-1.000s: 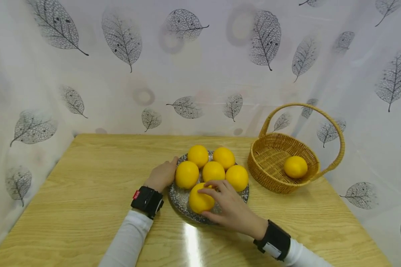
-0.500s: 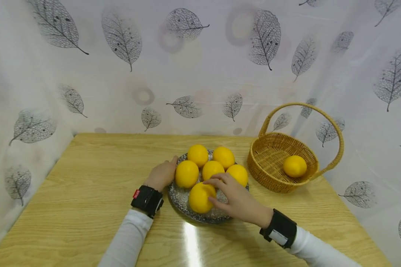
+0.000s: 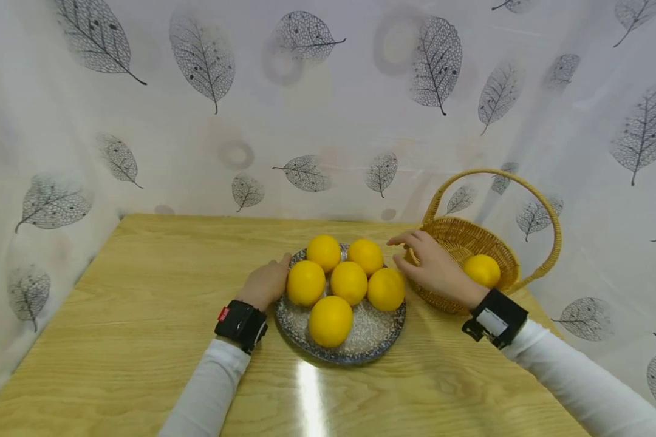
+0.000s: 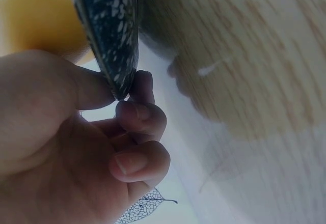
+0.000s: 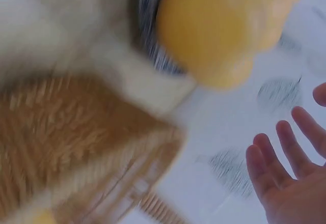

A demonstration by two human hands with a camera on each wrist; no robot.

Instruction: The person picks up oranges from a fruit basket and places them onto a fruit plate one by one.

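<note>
A speckled dark-rimmed plate (image 3: 369, 340) lies on the table with several round yellow-orange fruits, apparently oranges (image 3: 330, 321), on it. My left hand (image 3: 265, 285) grips the plate's left rim; in the left wrist view the thumb lies on one side of the speckled rim (image 4: 114, 35) and curled fingers on the other. Above the near side of the wicker basket (image 3: 443, 303) hovers my right hand (image 3: 434, 267), holding nothing, its fingers loosely spread toward the plate. One more orange (image 3: 482, 271) sits inside the basket. In the blurred right wrist view, the fingers (image 5: 290, 147) are apart from the fruit.
The basket's tall arched handle (image 3: 554, 243) rises at the right, above the basket. The wooden table (image 3: 158, 291) ends at a pale leaf-printed curtain (image 3: 317, 109) behind and at both sides.
My right hand has drawn back from the front orange and moved right and away from me to the basket. That orange stays on the plate. The left hand keeps its grip.
</note>
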